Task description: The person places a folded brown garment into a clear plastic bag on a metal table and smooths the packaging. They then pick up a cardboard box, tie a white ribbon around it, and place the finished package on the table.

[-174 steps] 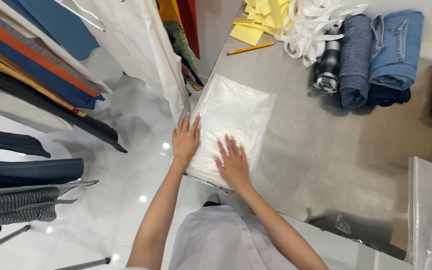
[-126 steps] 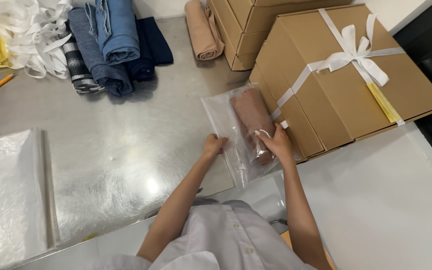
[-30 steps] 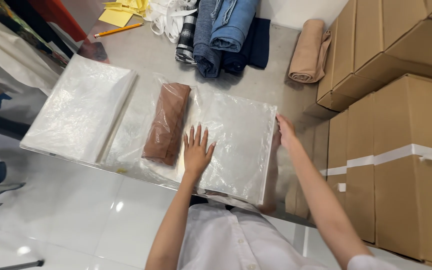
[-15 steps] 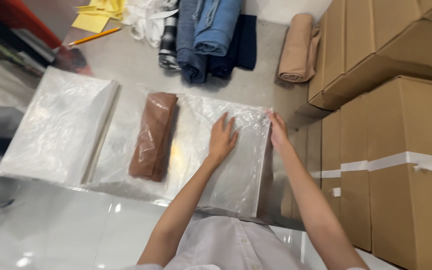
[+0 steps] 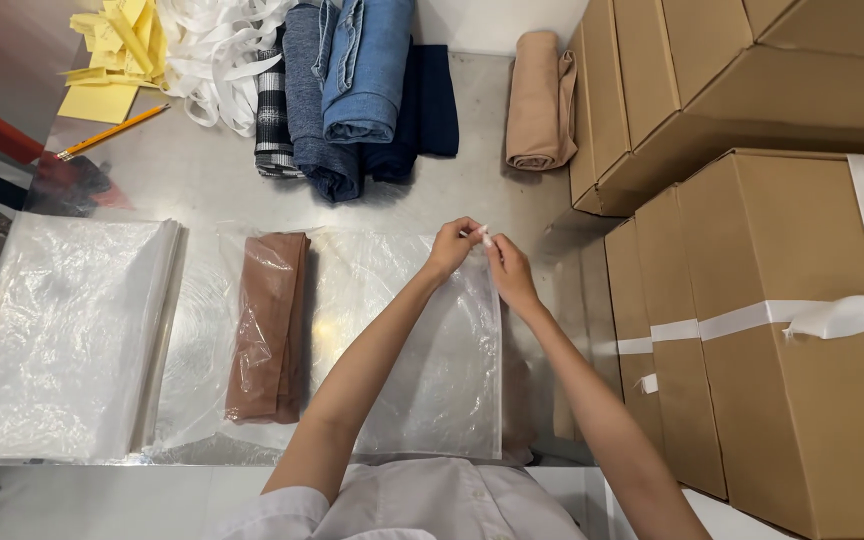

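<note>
2 hands, our left hand (image 5: 452, 243) and right hand (image 5: 508, 270), pinch the clear bag (image 5: 432, 360) at its far right corner; its sealing edge runs back toward the tabletop's near edge.

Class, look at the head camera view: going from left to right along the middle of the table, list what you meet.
Stack of clear plastic bags → brown folded cloth inside a clear bag → left hand → right hand → cardboard boxes tied with white ribbon.

Bare forearms, short-sleeved white buttoned shirt (image 5: 432, 505)
</note>
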